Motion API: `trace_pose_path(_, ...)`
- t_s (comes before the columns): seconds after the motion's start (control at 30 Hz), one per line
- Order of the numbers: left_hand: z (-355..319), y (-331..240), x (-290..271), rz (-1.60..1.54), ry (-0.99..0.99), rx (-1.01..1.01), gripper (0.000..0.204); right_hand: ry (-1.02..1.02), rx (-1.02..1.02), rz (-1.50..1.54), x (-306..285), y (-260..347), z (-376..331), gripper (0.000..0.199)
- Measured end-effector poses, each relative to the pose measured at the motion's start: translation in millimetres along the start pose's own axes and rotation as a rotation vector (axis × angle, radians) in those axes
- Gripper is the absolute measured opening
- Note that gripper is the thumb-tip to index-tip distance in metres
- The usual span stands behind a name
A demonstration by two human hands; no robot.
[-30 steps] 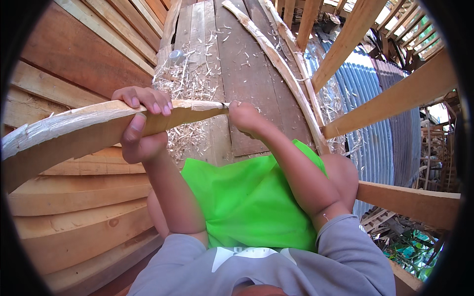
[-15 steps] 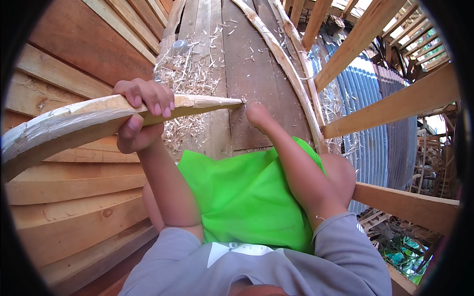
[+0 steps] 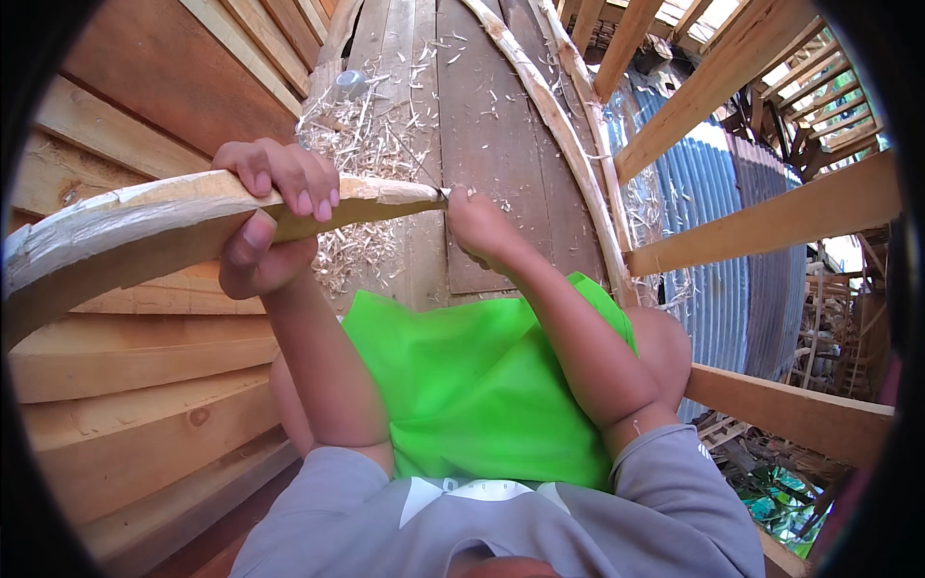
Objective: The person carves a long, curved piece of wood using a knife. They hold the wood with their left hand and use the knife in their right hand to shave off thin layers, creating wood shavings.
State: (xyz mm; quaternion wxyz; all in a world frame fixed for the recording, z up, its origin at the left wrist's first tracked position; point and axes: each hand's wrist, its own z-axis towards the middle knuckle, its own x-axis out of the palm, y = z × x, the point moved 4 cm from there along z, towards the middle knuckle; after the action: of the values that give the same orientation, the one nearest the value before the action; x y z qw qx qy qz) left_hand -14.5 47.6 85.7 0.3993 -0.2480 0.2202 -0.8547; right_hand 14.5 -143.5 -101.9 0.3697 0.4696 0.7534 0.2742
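Note:
A long curved piece of pale wood (image 3: 135, 214) comes in from the left rim and narrows to a tip in front of me. My left hand (image 3: 281, 181) is wrapped round it, fingers over the top and thumb on the near side. At the narrow end my right hand (image 3: 478, 227) is closed, right against the tip. A thin dark blade, seemingly a knife (image 3: 418, 164), sticks out of that hand toward the upper left; its handle is hidden in the fist. Bright green cloth (image 3: 482, 385) covers my lap.
Wood shavings (image 3: 361, 159) lie thick over the plank floor (image 3: 491, 125), near a small clear container (image 3: 351, 85). A wall of boards (image 3: 145, 385) is close on the left. Two long peeled poles (image 3: 554, 116) lie to the right, beside slanted rails (image 3: 761, 217) and corrugated metal sheets (image 3: 708, 260).
My right hand has moved a little left and turned, and the thin blade now shows. The wood's tip appears farther left. My left hand keeps its hold, shifted only slightly.

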Motion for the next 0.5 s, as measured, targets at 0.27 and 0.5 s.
trace_pose_path(0.27, -0.6, 0.1, 5.1, -0.053, 0.177, -0.046, 0.022, 0.096, 0.171, -0.144, -13.6, -5.3, 1.9, 0.05)
trace_pose_path(0.5, 1.3, 0.0, -0.9, -0.061, 0.163, 0.008, 0.025, 0.079, 0.105, -0.16, -21.4, -15.6, 14.4, 0.043)
